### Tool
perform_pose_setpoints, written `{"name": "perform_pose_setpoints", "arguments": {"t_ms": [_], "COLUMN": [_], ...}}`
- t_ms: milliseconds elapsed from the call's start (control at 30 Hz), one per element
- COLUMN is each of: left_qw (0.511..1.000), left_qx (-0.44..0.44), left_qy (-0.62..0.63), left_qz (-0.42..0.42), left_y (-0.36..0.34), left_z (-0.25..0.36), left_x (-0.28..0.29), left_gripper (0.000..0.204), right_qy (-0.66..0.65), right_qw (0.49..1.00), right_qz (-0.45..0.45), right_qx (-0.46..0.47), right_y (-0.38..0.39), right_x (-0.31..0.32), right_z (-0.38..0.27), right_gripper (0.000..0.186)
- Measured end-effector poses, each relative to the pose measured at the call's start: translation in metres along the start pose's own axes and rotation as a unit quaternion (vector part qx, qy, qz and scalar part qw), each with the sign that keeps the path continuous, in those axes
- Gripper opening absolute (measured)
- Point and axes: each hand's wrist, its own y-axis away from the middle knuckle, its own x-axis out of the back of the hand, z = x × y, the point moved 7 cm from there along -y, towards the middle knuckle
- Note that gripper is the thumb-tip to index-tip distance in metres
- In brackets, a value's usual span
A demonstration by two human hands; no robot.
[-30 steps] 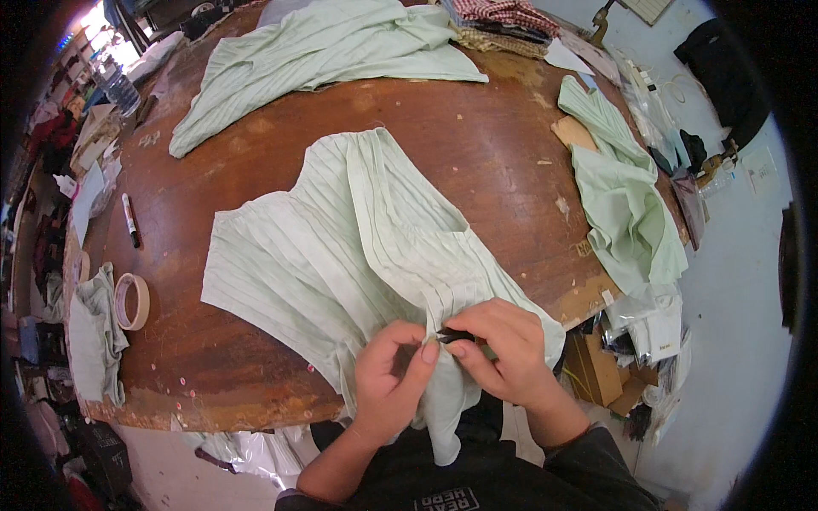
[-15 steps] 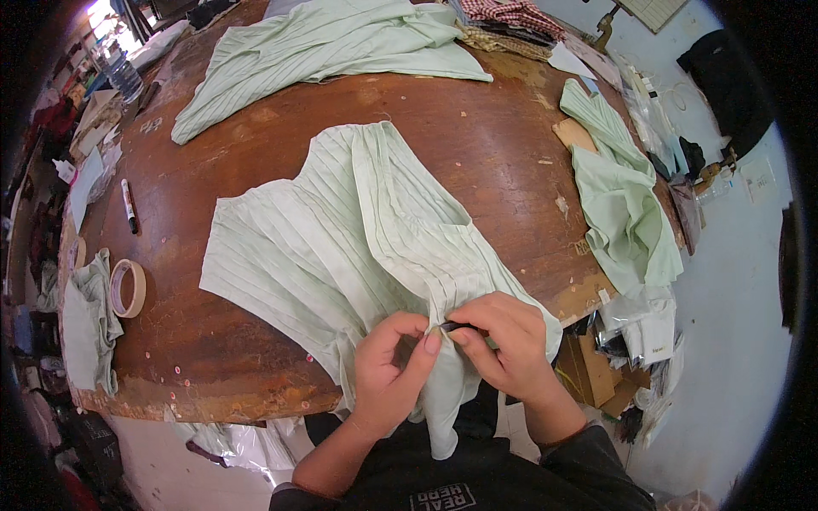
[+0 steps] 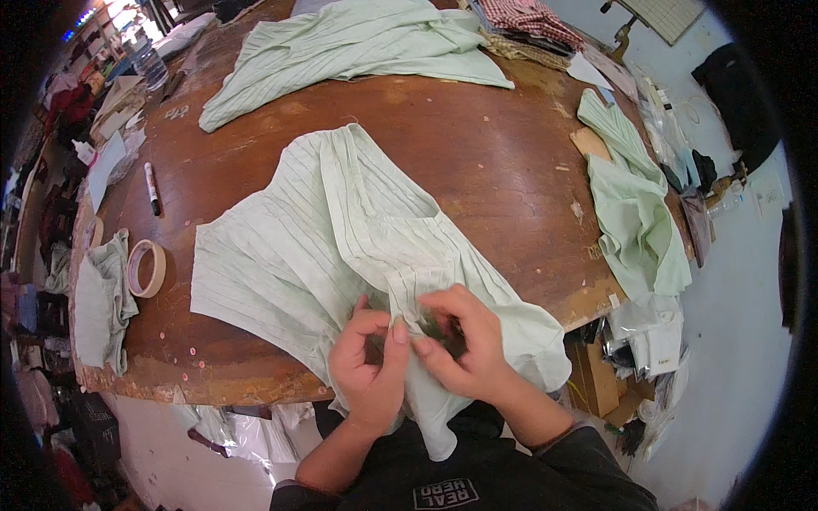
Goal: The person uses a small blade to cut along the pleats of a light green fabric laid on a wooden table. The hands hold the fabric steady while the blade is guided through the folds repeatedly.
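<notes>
A pale green pleated garment (image 3: 273,230) lies across the near part of the wooden table, its lower end hanging over the edge toward me. My left hand (image 3: 368,366) pinches a fold of it between thumb and forefinger. Close beside it, my right hand (image 3: 469,349) touches the same fold with its thumb. Its forefinger is lifted and bent, while the other fingers curl inward around a dark, shaded spot. Whatever that hand holds there is hidden.
More pale green cloth lies at the far side (image 3: 358,51), on the right (image 3: 630,204) and at the left edge (image 3: 104,298). A tape roll (image 3: 146,268) and a marker (image 3: 152,189) rest on the left. Folded checked fabrics (image 3: 528,25) are stacked at the back.
Both hands have shifted slightly left with the garment. My right forefinger has lifted away from the thumb, and the small dark object seen at its tips no longer shows clearly.
</notes>
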Motion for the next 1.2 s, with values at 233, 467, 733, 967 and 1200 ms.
{"name": "perform_pose_setpoints", "arguments": {"t_ms": [233,467,733,967,1200], "left_qw": [0.997,0.986,0.986,0.990,0.985], "left_qx": [-0.055,-0.102,-0.058,-0.056,-0.099], "left_qy": [-0.056,-0.009,-0.010,-0.025,-0.070], "left_qz": [-0.008,-0.129,-0.153,-0.127,-0.124], "left_y": [-0.004,-0.014,-0.011,-0.011,-0.012], "left_z": [0.015,0.025,0.014,0.011,0.016], "left_x": [-0.003,-0.010,-0.016,-0.016,-0.017], "left_gripper": [0.010,0.012,0.012,0.016,0.018], "right_qy": [0.005,-0.156,-0.287,-0.086,-0.029], "right_qw": [0.999,0.983,0.920,0.989,0.994], "right_qz": [0.039,-0.059,-0.050,-0.032,-0.065], "right_qx": [-0.026,-0.077,-0.262,-0.113,-0.087], "right_y": [-0.004,0.004,0.020,-0.009,-0.009], "right_x": [0.002,0.001,-0.003,0.023,0.024], "right_z": [-0.019,-0.001,0.023,-0.002,0.001], "right_gripper": [0.013,0.008,0.011,0.018,0.018]}}
